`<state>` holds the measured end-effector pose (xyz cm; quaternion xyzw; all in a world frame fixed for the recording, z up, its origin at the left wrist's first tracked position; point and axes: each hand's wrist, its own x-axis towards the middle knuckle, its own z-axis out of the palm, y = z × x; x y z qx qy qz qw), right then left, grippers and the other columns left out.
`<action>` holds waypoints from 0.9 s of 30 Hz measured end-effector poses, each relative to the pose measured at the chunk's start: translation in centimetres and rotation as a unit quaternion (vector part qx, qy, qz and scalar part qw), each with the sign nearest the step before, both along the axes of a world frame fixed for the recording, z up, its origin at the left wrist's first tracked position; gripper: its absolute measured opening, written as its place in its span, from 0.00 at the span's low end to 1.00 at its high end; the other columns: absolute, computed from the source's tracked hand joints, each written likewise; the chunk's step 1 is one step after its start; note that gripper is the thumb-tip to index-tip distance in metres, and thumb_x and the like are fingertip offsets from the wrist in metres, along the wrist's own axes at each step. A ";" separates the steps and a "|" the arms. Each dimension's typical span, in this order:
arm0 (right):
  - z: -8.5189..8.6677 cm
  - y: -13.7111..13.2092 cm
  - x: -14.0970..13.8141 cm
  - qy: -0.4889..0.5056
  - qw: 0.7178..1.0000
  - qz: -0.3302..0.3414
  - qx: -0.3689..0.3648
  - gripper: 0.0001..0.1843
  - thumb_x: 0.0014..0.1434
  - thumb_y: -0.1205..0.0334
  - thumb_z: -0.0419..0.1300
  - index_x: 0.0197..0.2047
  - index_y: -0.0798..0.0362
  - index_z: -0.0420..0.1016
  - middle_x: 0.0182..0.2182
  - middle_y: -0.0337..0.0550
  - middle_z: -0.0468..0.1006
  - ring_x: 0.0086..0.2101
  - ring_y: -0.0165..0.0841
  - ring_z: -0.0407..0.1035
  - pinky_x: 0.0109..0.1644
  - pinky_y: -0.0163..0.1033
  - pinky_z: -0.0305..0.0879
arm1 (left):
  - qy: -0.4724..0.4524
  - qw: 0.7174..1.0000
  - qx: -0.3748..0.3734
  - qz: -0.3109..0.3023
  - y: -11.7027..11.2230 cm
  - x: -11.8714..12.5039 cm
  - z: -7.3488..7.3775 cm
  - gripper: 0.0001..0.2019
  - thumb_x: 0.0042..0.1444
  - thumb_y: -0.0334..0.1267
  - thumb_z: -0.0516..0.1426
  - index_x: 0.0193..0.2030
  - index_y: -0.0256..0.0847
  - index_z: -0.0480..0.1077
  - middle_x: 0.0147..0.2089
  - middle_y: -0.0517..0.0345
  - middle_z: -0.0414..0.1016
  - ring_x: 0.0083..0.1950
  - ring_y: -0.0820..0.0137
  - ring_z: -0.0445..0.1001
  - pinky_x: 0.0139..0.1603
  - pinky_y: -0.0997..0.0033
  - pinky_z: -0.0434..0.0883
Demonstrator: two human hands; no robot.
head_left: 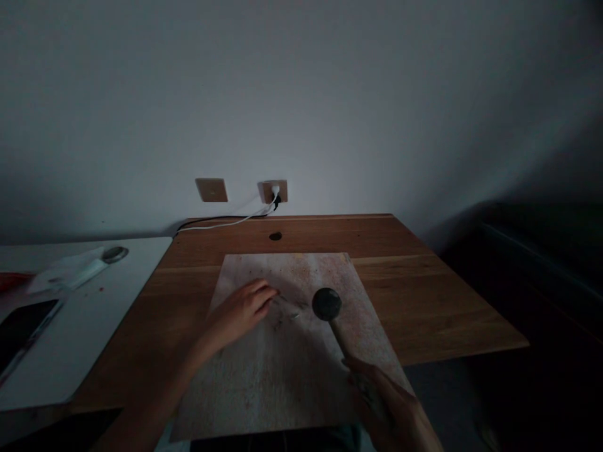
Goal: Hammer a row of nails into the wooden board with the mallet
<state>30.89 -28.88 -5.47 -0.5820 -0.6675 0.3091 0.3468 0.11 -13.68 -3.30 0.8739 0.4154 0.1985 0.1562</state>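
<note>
My right hand [384, 395] is closed around the handle of a mallet [326, 305]. Its dark, round head is held up over the right half of a worn, pale board [264, 389]. Over the middle of that board, my left hand [249, 301] is closed in a pinch, fingertips pointing right. A thin, dark sliver [286, 299] sticks out from those fingertips; dim light hides what it is. Just right of it, close to the board's surface, a small shiny bit [296, 314] shows among dark marks.
The board lies on a wooden table [424, 295] against a wall. White and black cords run to a wall socket [276, 191]. At left, a white tabletop [94, 333] carries a phone [26, 333], a roll of tape [115, 254] and a crumpled plastic wrapper [66, 270].
</note>
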 end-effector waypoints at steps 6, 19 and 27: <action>1.1 0.6 0.7 0.020 0.990 -0.089 -0.105 0.29 0.70 0.41 0.54 0.68 0.44 0.67 0.44 0.47 0.85 0.28 0.36 0.80 0.21 0.31 0.67 | 0.011 1.000 0.017 0.004 3.4 -0.5 -0.4 0.18 0.67 0.26 0.51 0.58 0.43 0.74 0.49 0.54 0.74 0.49 0.66 0.77 0.51 0.66 0.74; 0.5 -0.5 2.3 0.118 0.955 -0.142 -0.232 0.45 0.62 0.30 0.58 0.69 0.55 0.68 0.15 0.32 0.67 0.14 0.30 0.61 0.16 0.32 0.54 | -0.129 0.981 -0.093 -0.107 11.1 9.5 -1.4 0.20 0.56 0.20 0.58 0.53 0.36 0.77 0.41 0.53 0.83 0.39 0.68 0.80 0.43 0.71 0.73; 1.4 0.5 1.8 0.127 0.951 -0.189 -0.208 0.47 0.64 0.34 0.56 0.72 0.63 0.59 0.13 0.28 0.66 0.12 0.26 0.55 0.15 0.30 0.49 | -0.217 0.961 -0.116 -0.127 12.7 12.7 -3.1 0.11 0.59 0.23 0.61 0.46 0.37 0.79 0.41 0.52 0.85 0.42 0.67 0.82 0.46 0.70 0.74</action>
